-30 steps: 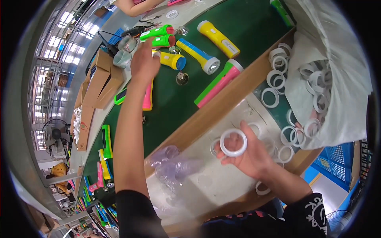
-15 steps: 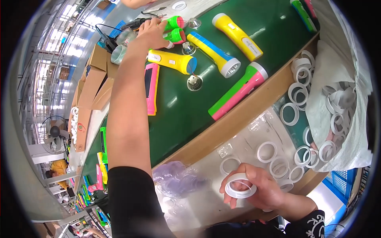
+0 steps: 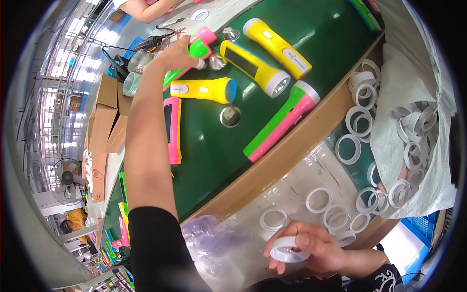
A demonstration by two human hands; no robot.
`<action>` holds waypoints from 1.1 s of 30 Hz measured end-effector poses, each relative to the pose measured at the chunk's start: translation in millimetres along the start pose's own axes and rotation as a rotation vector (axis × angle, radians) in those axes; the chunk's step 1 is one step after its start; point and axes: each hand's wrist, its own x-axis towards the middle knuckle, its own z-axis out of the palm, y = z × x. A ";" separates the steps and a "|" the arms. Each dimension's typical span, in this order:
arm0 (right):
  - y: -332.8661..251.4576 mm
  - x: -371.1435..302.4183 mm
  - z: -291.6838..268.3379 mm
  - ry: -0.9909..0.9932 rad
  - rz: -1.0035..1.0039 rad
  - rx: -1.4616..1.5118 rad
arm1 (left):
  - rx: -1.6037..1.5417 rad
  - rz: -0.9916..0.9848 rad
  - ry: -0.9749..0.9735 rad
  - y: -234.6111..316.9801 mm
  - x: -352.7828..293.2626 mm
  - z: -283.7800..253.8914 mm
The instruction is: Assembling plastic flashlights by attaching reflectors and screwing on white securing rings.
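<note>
At the far left of the green surface, my left hand (image 3: 176, 56) is closed around a green flashlight (image 3: 198, 49), partly hidden by the fingers and slightly blurred. A pink flashlight head (image 3: 204, 36) lies just beyond it, and a shiny reflector cup (image 3: 217, 62) is beside it. Low at the right, my right hand (image 3: 316, 248) holds a white plastic ring (image 3: 290, 250) between thumb and fingers. More white rings (image 3: 319, 200) are scattered nearby. A yellow flashlight (image 3: 202, 90) with a blue front lies nearer me than the left hand.
Several flashlights lie across the table, including a yellow one with a dark panel (image 3: 255, 68) and a green-and-pink one (image 3: 282, 121). A wooden ledge (image 3: 287, 138) borders the green surface. A white sack (image 3: 396, 87) of rings stands right; cardboard boxes (image 3: 104, 112) left. Another person's arm (image 3: 143, 9) is at the top.
The green flashlight has shifted under my left hand. The yellow-and-blue flashlight has rolled, showing its dark panel. My right hand still holds the ring, now tilted flatter. The whole view has shifted slightly.
</note>
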 end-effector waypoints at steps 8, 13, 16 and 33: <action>12.9 8.9 -2.8 0.172 -0.157 0.137 | -0.134 0.141 -0.038 -19.7 -168.3 49.9; 12.6 15.5 -0.7 0.183 -0.222 0.011 | -0.062 0.001 -0.218 -34.4 -303.6 62.1; 18.3 21.2 -2.2 0.163 -0.209 -0.053 | -0.109 -0.248 -0.290 -54.4 -374.5 82.4; 78.1 40.1 52.5 0.075 -0.143 0.033 | -0.812 -0.262 0.296 95.0 -469.5 -6.8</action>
